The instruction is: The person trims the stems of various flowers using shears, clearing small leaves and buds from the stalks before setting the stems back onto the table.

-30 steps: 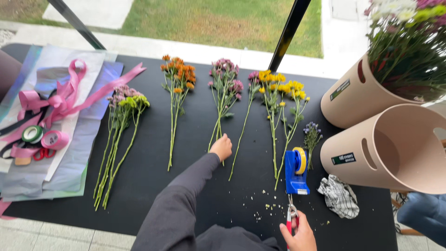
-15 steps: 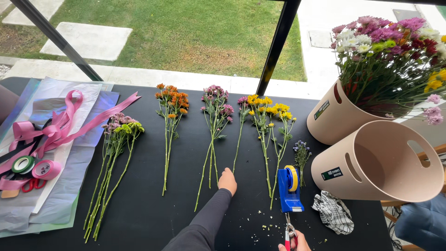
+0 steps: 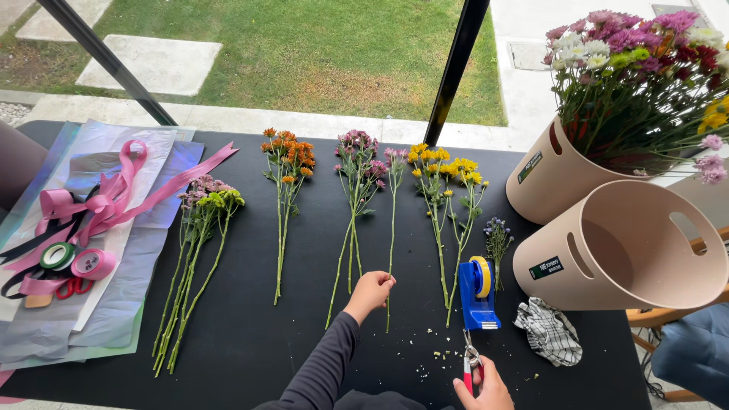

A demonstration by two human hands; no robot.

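Observation:
My left hand (image 3: pixel 370 291) rests closed on the lower stem of a single pink-purple flower (image 3: pixel 392 220) lying on the black table (image 3: pixel 250 349). My right hand (image 3: pixel 486 387) at the near edge grips red-handled scissors (image 3: pixel 471 363), blades pointing away from me. Left of that stem lies a purple flower bunch (image 3: pixel 355 197); to its right a yellow flower bunch (image 3: pixel 446 197). Farther left lie an orange bunch (image 3: pixel 287 190) and a green-and-mauve bunch (image 3: pixel 199 250).
A blue tape dispenser (image 3: pixel 478 292) and a checked cloth (image 3: pixel 548 329) lie near my right hand. Two beige buckets stand at right, one full of flowers (image 3: pixel 547 178), one tipped and empty (image 3: pixel 607 258). Wrapping paper (image 3: pixel 114 319), pink ribbon (image 3: pixel 106 199) and tape rolls (image 3: pixel 76 262) lie at left.
The view has shifted lower and closer. My left hand slid down the table toward me along the single stem and closed on it. My right hand keeps the scissors.

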